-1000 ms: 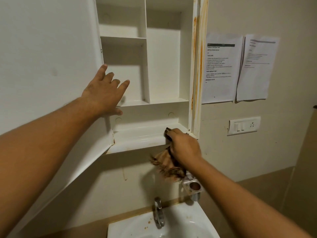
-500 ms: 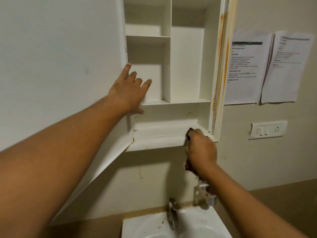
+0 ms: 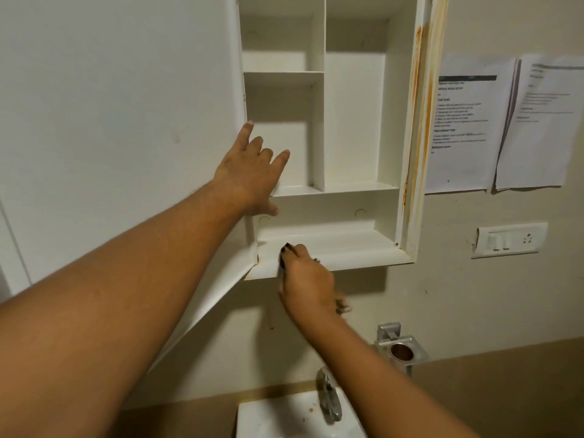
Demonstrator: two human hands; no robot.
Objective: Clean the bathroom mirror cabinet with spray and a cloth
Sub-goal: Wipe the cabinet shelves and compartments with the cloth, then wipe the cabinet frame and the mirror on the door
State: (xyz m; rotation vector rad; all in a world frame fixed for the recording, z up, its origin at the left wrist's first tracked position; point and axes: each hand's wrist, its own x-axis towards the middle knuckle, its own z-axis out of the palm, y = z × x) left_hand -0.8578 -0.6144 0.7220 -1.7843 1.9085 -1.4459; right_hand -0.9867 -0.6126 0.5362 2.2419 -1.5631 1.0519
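The white mirror cabinet [image 3: 355,121] hangs open on the wall, its shelves bare. Its door [image 3: 126,121] is swung out to the left. My left hand [image 3: 249,172] lies flat with straight fingers against the door's inner edge. My right hand [image 3: 305,279] grips a dark brown cloth [image 3: 284,252] and presses it on the left part of the cabinet's bottom ledge [image 3: 341,248]. Only scraps of the cloth show, above the fingers and below the wrist. No spray bottle is in view.
Rust-coloured streaks run down the cabinet's right frame [image 3: 422,121]. Two printed sheets [image 3: 464,128] hang on the wall to the right, above a switch plate [image 3: 508,240]. Below are a metal cup holder [image 3: 401,352], a tap [image 3: 328,395] and a white basin [image 3: 284,418].
My right hand has slid the cloth leftwards along the bottom ledge, from its right end to its left part. My left hand stays on the door. The view has shifted left.
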